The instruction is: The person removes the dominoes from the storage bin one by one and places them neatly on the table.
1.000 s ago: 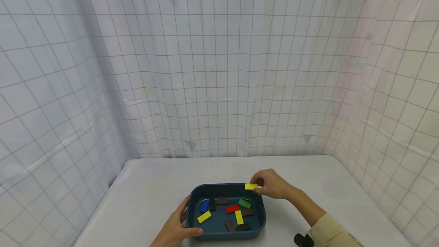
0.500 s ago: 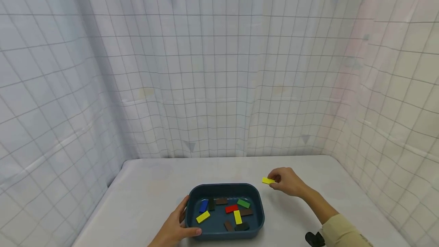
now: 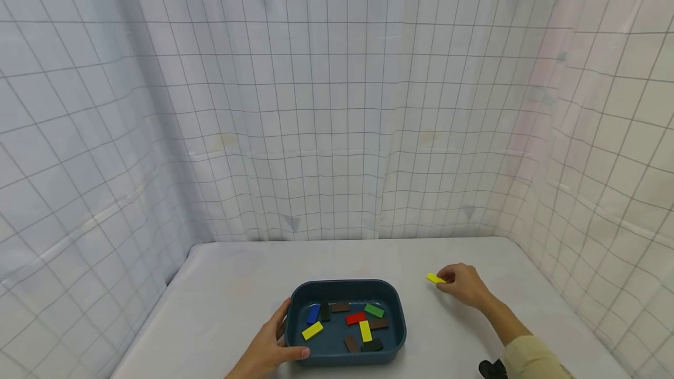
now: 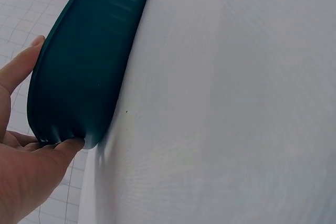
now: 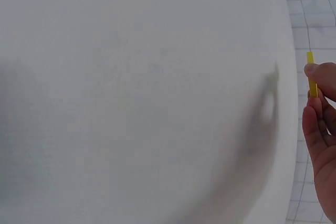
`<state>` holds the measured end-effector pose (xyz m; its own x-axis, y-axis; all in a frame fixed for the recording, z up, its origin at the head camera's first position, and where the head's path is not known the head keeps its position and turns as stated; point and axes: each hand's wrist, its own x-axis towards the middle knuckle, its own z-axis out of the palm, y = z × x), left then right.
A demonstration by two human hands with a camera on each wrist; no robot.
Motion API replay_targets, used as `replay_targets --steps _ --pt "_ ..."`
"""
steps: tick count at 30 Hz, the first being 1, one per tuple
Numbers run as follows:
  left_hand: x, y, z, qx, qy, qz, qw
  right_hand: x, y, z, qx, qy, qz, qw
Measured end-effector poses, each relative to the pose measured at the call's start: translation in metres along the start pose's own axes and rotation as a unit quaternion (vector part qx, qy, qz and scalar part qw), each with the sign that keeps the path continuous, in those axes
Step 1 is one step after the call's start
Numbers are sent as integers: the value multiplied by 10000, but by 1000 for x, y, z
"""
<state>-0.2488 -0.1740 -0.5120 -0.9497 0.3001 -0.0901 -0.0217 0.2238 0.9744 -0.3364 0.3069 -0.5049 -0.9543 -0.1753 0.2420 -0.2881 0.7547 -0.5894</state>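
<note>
A dark blue-green plastic tray (image 3: 344, 362) stands on the table, with several flat coloured blocks inside. Among them are a blue block (image 3: 313, 314), a red block (image 3: 355, 319), a green block (image 3: 374, 310) and a yellow block (image 3: 313, 331). My left hand (image 3: 267, 345) grips the tray's left end, thumb at the front corner and fingers along the side. Right of the tray, my right hand (image 3: 466, 285) pinches another yellow block (image 3: 434, 278) between thumb and fingers. In the right wrist view this yellow block (image 5: 312, 76) appears edge-on, apart from the tabletop.
A white cloth covers the table (image 3: 242, 279). White gridded curtains (image 3: 326, 133) enclose its back and both sides. A small black object (image 3: 492, 369) sits beside the right sleeve (image 3: 534, 358).
My right hand has carried the yellow block from above the tray's back right corner out to the right, over the table. The left hand stays at the tray.
</note>
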Motion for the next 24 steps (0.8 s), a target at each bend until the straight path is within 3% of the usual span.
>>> replay_targets --steps 12,24 --pt "-1 0 0 2 39 14 10000 -8 24 7 -84 510 762 9958" --pt "-2 0 1 124 98 23 9999 -3 23 26 -70 1028 1147 9880"
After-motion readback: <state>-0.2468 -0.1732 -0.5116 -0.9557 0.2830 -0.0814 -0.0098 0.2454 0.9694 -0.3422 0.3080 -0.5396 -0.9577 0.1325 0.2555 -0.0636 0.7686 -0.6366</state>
